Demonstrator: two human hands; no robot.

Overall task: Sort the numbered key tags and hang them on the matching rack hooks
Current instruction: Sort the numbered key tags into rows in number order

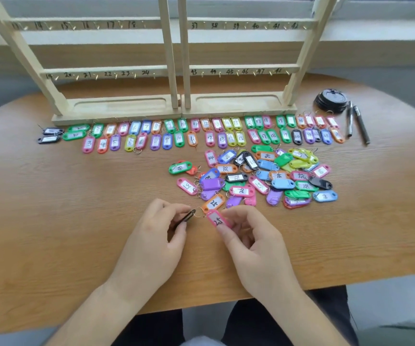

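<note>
Now left hand [157, 234] pinches a black tag [186, 217]; right hand [251, 239] pinches the pink tag [217, 219] marked 25.

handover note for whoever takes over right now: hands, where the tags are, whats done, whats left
The left hand pinches a dark tag, seen edge-on, so its number is hidden. The right hand pinches a pink tag marked 25; an orange tag, also 25, lies on the table just beyond.
Done: two sorted rows of tags are laid in number order in front of the rack, from 1 up to the low twenties.
Left: the mixed pile is unsorted, and no tag hangs on any hook in view.
</note>
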